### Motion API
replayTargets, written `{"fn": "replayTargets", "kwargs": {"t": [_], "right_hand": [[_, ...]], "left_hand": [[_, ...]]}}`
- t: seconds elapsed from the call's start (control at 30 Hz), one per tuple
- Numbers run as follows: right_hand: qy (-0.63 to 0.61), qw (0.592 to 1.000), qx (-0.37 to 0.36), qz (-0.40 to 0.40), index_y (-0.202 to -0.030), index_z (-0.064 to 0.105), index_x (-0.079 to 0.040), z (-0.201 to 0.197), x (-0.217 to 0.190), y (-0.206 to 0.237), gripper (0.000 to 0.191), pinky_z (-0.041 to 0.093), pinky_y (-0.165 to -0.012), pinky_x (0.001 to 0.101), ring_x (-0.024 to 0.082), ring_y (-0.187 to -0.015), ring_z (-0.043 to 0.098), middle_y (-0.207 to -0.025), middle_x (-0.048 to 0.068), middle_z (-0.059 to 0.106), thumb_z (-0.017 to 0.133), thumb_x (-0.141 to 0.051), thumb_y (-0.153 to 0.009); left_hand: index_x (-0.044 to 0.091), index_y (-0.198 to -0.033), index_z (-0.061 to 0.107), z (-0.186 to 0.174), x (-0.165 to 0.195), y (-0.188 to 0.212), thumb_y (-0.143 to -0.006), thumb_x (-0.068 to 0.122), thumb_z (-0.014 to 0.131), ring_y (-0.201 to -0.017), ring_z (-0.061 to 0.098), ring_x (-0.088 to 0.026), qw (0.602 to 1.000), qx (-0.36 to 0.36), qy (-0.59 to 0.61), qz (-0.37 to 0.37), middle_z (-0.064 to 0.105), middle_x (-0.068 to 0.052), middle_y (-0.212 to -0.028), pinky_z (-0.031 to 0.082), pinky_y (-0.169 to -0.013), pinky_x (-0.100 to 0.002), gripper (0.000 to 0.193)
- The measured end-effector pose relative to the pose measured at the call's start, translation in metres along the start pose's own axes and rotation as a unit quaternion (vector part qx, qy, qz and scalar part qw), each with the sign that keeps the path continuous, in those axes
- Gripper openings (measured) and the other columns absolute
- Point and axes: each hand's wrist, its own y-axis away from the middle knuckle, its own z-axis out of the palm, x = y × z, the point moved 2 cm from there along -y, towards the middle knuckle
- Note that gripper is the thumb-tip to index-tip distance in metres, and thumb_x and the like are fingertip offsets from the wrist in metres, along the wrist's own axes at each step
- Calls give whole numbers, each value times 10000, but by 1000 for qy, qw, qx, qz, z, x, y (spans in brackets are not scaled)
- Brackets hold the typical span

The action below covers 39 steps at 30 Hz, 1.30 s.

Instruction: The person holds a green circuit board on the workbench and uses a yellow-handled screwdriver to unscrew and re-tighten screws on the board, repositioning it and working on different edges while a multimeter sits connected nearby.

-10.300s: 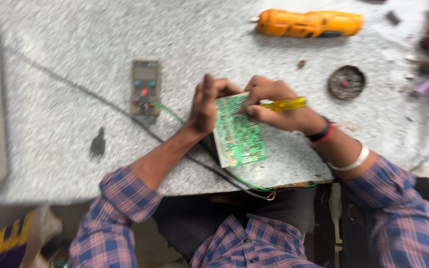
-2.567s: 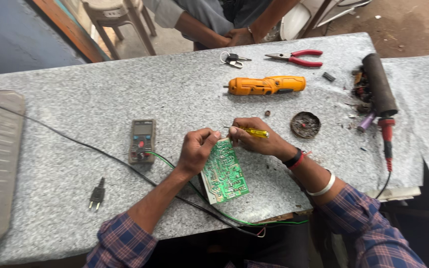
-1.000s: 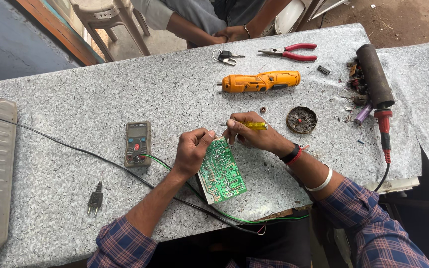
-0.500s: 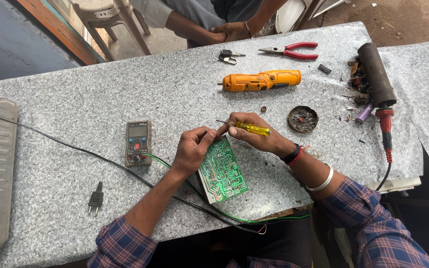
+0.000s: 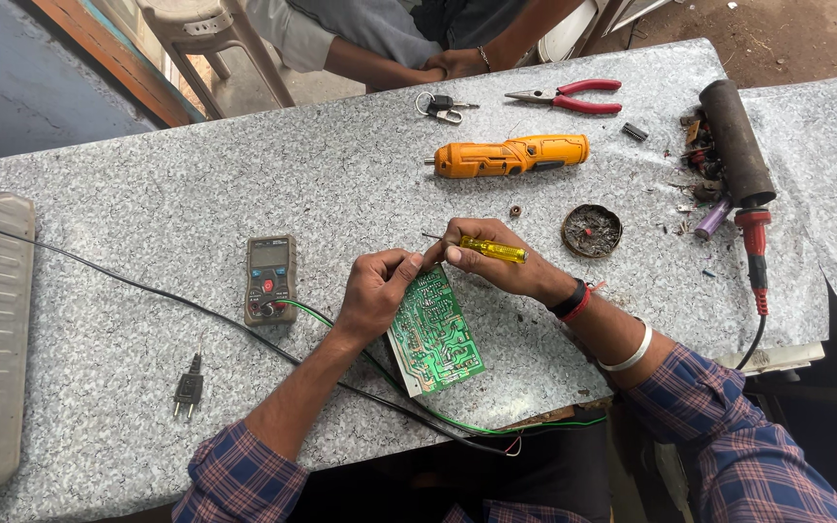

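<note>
Green circuit board (image 5: 435, 332) sits tilted up off the speckled grey table (image 5: 128, 194) near its close edge, long axis running from the near right up to the far left, solder side facing the camera. From the head camera, the left hand (image 5: 376, 293) curls around the board's far left edge, fingers closed on it, propping it up. Just right of that, the right hand (image 5: 496, 261) pinches a yellow-handled screwdriver (image 5: 492, 251), fingers pressed together around the handle. The tool lies almost flat, shaft pointing left, its tip showing just past the fingers above the board's top edge. Both hands meet at that far end of the board; the right one carries the tool, so it is the working side.

Left of the hands rests a grey multimeter (image 5: 269, 279), with green and black leads (image 5: 341, 334) passing under the left forearm toward the near edge. Farther out lie an orange electric screwdriver (image 5: 511, 156) and red-handled pliers (image 5: 566, 96).

Where the tip actually touches is hard to make out; the thumbs cover that spot. The board's far face is hidden, and the lead ends vanish behind it.
</note>
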Motion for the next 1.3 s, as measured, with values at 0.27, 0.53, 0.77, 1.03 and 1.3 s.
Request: {"fn": "replayTargets", "kwargs": {"t": [0.27,0.53,0.77,1.03,1.3], "right_hand": [[10,999,12,32,-890,556,-77,1,5,0,399,471,-642,267,75,-760,561,-1071,97,789,588,-444,-1043],[24,999,10,33,-926,605,-69,-2,3,1,423,500,-634,266,71,-761,591,-1065,77,783,557,-472,-1049],[2,999,2,37,-954,620,-57,-1,1,0,424,515,-675,267,88,-852,634,-1084,79,779,558,-466,-1048],[18,999,4,42,-976,644,-55,-4,2,0,441,533,-699,277,102,-895,646,-1092,78,780,543,-479,-1047],[26,999,6,37,-967,633,-55,-4,1,1,421,528,-692,273,95,-868,651,-1093,79,783,544,-457,-1054]], "left_hand": [[8,-860,747,-1,3,2,-1030,266,624,-534,408,-8,1000,1,-1,-5,526,81,-586,299,-456,-251,332],[19,-778,705,1,2,1,-1031,260,628,-518,415,-11,1000,5,-6,7,521,73,-570,300,-451,-251,358],[17,-787,702,-1,-1,1,-1021,217,617,-527,421,-13,1000,5,-7,7,529,76,-585,307,-459,-255,319],[-6,-858,730,-1,-1,2,-980,152,633,-577,478,-15,1000,-1,-7,2,585,58,-640,363,-498,-240,221],[-18,-863,723,0,-4,1,-970,152,643,-611,520,-15,1000,3,-5,8,620,49,-667,407,-527,-236,216]]}}
